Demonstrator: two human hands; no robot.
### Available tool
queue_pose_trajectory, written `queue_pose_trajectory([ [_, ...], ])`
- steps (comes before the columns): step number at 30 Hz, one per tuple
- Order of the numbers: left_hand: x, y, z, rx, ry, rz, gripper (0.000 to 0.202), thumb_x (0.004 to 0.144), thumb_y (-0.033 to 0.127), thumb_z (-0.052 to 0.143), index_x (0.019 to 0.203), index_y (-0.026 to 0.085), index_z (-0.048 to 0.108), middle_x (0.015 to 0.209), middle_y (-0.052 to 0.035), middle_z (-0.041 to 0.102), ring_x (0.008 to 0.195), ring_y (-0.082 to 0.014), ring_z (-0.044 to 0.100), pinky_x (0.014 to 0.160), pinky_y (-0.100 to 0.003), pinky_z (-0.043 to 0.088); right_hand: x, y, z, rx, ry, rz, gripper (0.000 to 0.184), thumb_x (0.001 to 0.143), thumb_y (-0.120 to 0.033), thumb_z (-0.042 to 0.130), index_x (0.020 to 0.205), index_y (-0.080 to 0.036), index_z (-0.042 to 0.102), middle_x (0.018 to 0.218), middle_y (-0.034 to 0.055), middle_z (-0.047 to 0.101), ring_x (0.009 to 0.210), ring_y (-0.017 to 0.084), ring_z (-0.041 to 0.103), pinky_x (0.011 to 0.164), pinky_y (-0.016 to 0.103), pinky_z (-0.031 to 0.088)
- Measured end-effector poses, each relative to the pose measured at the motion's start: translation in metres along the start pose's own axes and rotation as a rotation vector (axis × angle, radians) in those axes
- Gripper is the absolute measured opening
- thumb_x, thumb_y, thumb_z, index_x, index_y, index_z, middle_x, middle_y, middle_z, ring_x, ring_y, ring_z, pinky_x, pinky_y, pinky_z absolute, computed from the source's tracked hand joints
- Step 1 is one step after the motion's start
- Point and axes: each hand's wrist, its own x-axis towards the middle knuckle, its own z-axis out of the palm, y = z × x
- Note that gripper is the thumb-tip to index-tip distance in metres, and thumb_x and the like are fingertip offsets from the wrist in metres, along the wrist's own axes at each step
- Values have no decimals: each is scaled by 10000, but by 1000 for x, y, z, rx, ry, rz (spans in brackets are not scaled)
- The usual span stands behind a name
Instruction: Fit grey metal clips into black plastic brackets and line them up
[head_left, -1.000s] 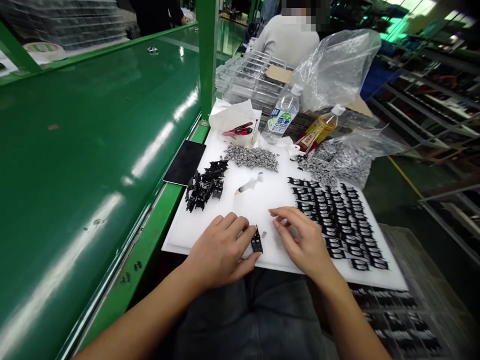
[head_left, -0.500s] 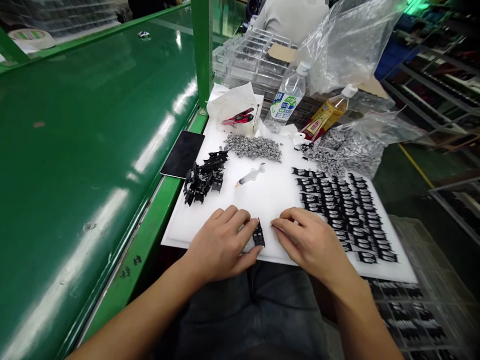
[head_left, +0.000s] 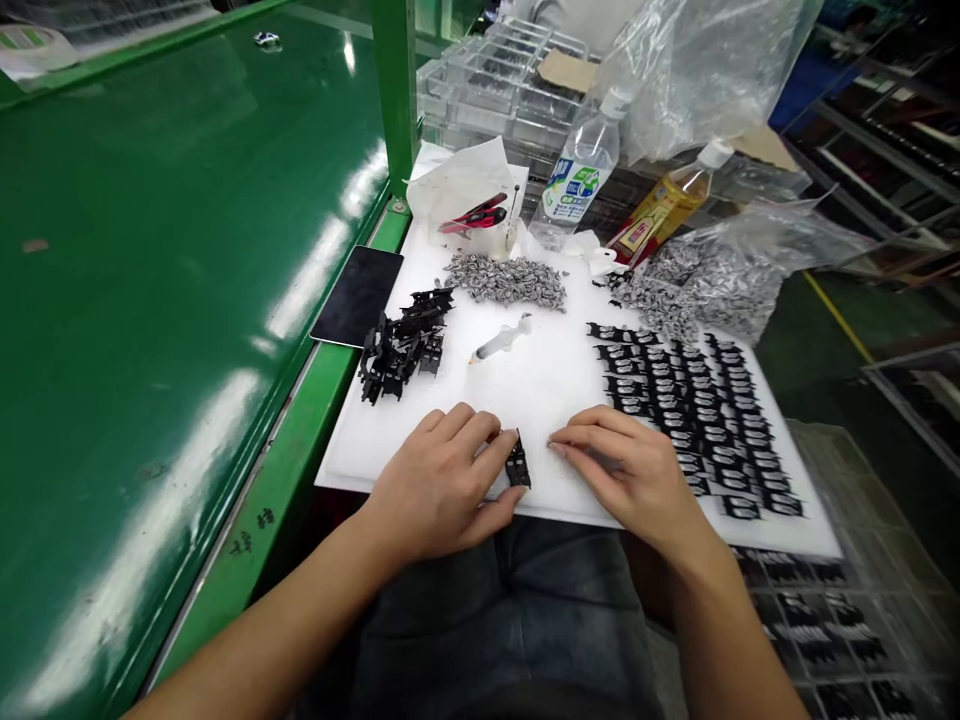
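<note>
My left hand grips a small black plastic part between thumb and index finger at the near edge of the white board. To its right, my right hand is closed in a pinch, apart from the black part; whatever sits between its fingertips is too small to name. A syringe with an orange tip lies beyond the hands. Loose black plastic parts are heaped at the left, and a pile of small grey pieces lies farther back. Rows of black parts with grey pieces cover the right side.
A dark tablet rests on the green frame beside the green conveyor. A clear bottle, an amber drink bottle, red-handled pliers in a container and a plastic bag of grey pieces stand behind.
My right hand has shifted slightly right, away from the black part, its fingers still pinched. My left hand keeps its hold on the black part. The camera view has tilted slightly.
</note>
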Motion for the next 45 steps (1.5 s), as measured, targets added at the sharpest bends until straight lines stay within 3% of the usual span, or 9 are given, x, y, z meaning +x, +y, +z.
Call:
queue_pose_trajectory([
  [5, 1, 1, -1, 14, -7, -7, 447, 1038, 458, 550, 1333, 136, 645, 1132, -105, 651, 982, -290, 574, 783, -444, 475, 2, -3, 3, 5, 76, 79, 117, 1010, -169, 678, 1063, -228, 763, 992, 42, 710, 855, 168, 684, 728, 308, 547],
  [8, 1, 1, -1, 16, -10, -4, 439, 1039, 454, 551, 1331, 140, 644, 1133, -106, 652, 982, -289, 575, 782, -441, 469, 5, -5, 4, 46, 53, 184, 53, 1001, -216, 699, 985, -229, 748, 920, 28, 685, 792, 168, 648, 669, 313, 514],
  [12, 0, 1, -1, 10, -21, -8, 443, 1035, 459, 557, 1335, 144, 639, 1144, -110, 651, 995, -290, 576, 800, -442, 473, 9, -7, 2, 67, 14, 257, 64, 996, -241, 712, 935, -232, 725, 868, 13, 671, 796, 176, 633, 706, 333, 492],
  [21, 1, 1, 1, 17, -12, 0, 445, 1039, 473, 543, 1324, 144, 637, 1127, -105, 646, 985, -288, 569, 777, -438, 457, 12, -34, -1, 138, -109, -8, 106, 1018, -119, 638, 1025, -220, 665, 973, 34, 658, 874, 170, 657, 780, 311, 525],
  [32, 0, 1, 1, 39, -21, -2, 445, 1034, 479, 541, 1309, 143, 640, 1117, -98, 636, 976, -288, 554, 775, -441, 440, 14, -31, 10, 9, -126, -107, 139, 1023, -81, 617, 1092, -199, 643, 1004, 56, 643, 915, 176, 641, 814, 316, 546],
  [40, 0, 0, 1, 30, -11, -2, 445, 1041, 472, 533, 1316, 140, 644, 1107, -98, 638, 977, -287, 562, 776, -434, 442, 6, -35, 12, -29, 2, -131, 151, 998, -101, 673, 1093, -215, 652, 999, 58, 667, 872, 175, 668, 748, 314, 561],
  [43, 0, 0, 2, 12, -11, 3, 451, 1045, 471, 527, 1325, 136, 643, 1129, -109, 645, 982, -289, 568, 778, -433, 450, 13, -31, -13, -86, 160, -111, 141, 960, -164, 738, 1034, -256, 661, 941, 55, 685, 823, 213, 666, 713, 370, 546],
  [45, 0, 0, 2, -6, -14, 3, 447, 1040, 460, 537, 1321, 130, 647, 1147, -119, 649, 991, -292, 574, 795, -439, 465, 26, -15, -39, -160, 255, -42, 88, 955, -221, 739, 986, -276, 677, 928, 67, 691, 811, 240, 651, 700, 399, 523],
])
